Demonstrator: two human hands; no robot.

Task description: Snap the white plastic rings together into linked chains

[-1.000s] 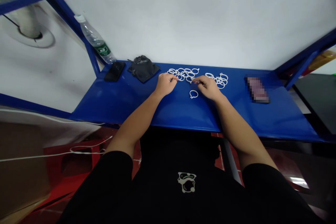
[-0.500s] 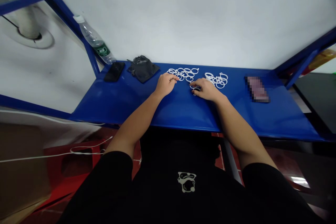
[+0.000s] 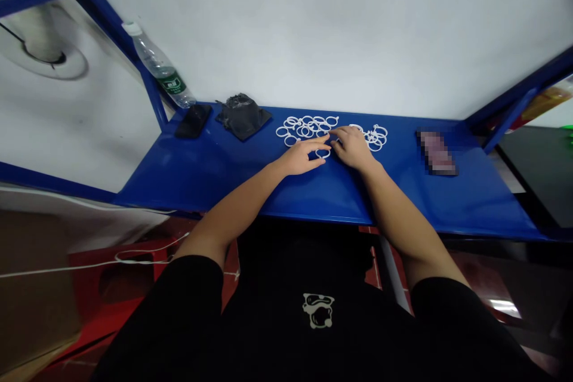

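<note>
Across the blue tabletop, the left hand parts its fingers over a white ring; the right hand curls its fingers, hold unclear, palms down.

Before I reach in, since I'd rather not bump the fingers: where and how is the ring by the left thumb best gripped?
Probably pinch that white ring by its right edge, coming from the right: the band is thin around an open middle, and the left hand has its thumb at the near side and fingers over the far side. Whether they grip it is unclear.
</note>
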